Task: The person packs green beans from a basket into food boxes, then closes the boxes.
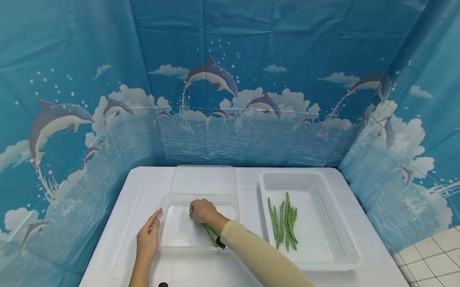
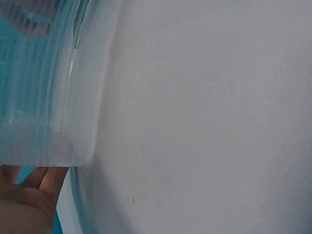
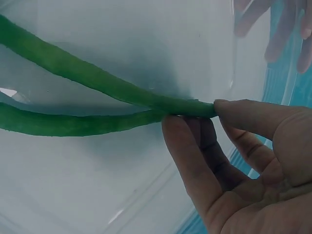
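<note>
Two green beans (image 3: 78, 73) are pinched at one end between the thumb and fingers of my right hand (image 1: 203, 210), over the floor of a clear plastic box (image 1: 176, 233). In the right wrist view their other ends spread apart toward the left edge. My left hand (image 1: 148, 239) is at the left side of the box, fingers extended and holding nothing. The left wrist view shows its fingers (image 2: 52, 183) beside the box's clear ribbed wall (image 2: 34, 122); whether they touch it I cannot tell.
A white perforated basket (image 1: 329, 216) stands on the right of the white table (image 1: 253, 211), with several green beans (image 1: 284, 223) along its left side. Behind the box lies a clear flat lid (image 1: 203, 179). A dolphin-print curtain (image 1: 229, 130) borders the table's back.
</note>
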A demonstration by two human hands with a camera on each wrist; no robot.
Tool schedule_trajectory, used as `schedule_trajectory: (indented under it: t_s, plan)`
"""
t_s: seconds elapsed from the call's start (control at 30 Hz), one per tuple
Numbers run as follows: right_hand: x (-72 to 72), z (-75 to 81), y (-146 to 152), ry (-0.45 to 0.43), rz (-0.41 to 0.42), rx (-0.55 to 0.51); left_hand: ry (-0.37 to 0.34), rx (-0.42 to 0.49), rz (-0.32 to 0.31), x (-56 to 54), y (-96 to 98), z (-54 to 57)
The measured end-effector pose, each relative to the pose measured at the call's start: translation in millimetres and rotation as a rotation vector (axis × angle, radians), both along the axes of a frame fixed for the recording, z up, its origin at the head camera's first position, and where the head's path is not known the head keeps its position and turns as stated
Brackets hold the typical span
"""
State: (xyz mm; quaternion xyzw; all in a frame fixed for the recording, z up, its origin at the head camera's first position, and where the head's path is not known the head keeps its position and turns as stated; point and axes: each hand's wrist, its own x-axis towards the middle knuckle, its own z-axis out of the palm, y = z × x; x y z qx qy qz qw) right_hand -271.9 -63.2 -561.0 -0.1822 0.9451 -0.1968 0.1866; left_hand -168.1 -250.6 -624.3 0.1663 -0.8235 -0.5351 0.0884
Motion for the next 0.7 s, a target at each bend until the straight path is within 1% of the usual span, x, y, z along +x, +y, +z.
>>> schedule_trajectory:
  t_s: [0.1,0.23,0.3,0.43,0.5,0.57,0.7]
  plan:
    - [0.3,-1.5,0.1,0.015,0.014,0.018,-0.002,-0.006,0.002,0.1,0.5,-0.4]
    - [-2.0,-3.7,2.0,0.014,0.013,0.024,0.001,-0.016,0.005,-1.0,1.2,-0.1]
    - [-3.8,-3.5,4.3,0.000,0.006,0.025,0.000,-0.014,0.003,-1.8,2.0,1.0]
    - [-8.2,0.2,10.4,-0.028,-0.021,-0.006,-0.014,-0.010,0.002,-1.2,3.3,3.1]
    - [-10.6,4.4,14.8,-0.049,-0.041,-0.047,-0.018,-0.011,0.005,-0.5,3.7,3.9]
    - [-12.0,11.4,20.5,-0.081,-0.067,-0.115,-0.020,-0.014,0.007,0.2,3.8,4.2]
    - [-13.2,29.0,35.3,-0.196,-0.136,-0.333,-0.019,-0.015,0.021,1.7,3.2,2.8]
